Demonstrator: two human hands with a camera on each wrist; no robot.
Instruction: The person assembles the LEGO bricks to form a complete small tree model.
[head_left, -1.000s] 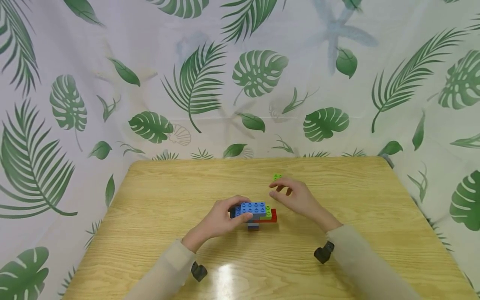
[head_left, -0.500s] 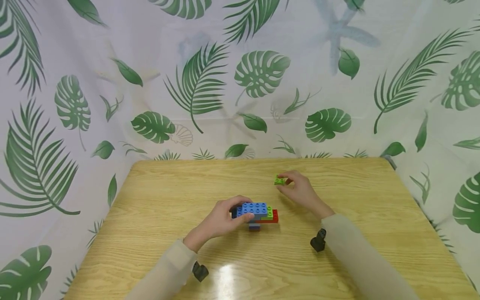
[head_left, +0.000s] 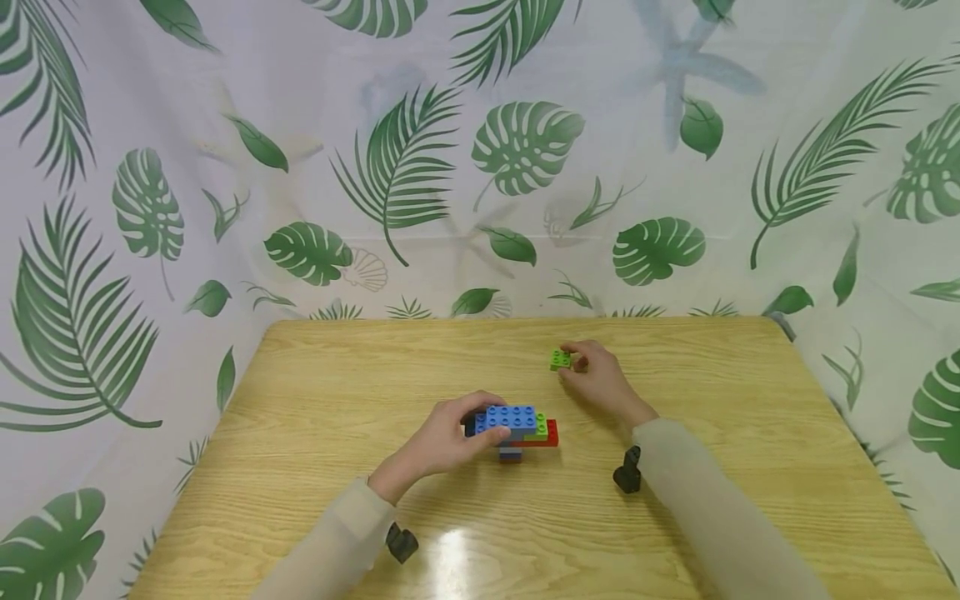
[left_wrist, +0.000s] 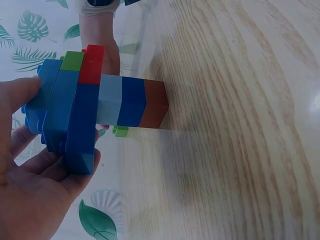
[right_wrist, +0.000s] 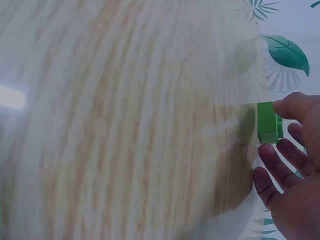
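My left hand (head_left: 447, 433) grips a built stack of toy building bricks (head_left: 512, 418), thumb on the near side and fingers round the far side. In the left wrist view, blue bricks (left_wrist: 60, 107) form its wide top, with a green brick (left_wrist: 72, 61) and a red brick (left_wrist: 92, 65) at one end. Below them a narrow column of light blue, dark blue and brown bricks (left_wrist: 134, 102) stands on the table. Farther back, my right hand (head_left: 600, 379) pinches a small green brick (head_left: 559, 360) between thumb and fingers; it sits on the tabletop (right_wrist: 268, 121).
The wood-grain table (head_left: 360, 367) runs back to a white leaf-patterned curtain (head_left: 420, 183), which also hangs at both sides. A dark wrist camera (head_left: 402, 543) sits by the left cuff, another wrist camera (head_left: 627, 471) by the right.
My right hand has moved back to the small green brick and closed its fingers on it. The left hand keeps its hold on the brick stack, which has stayed in place.
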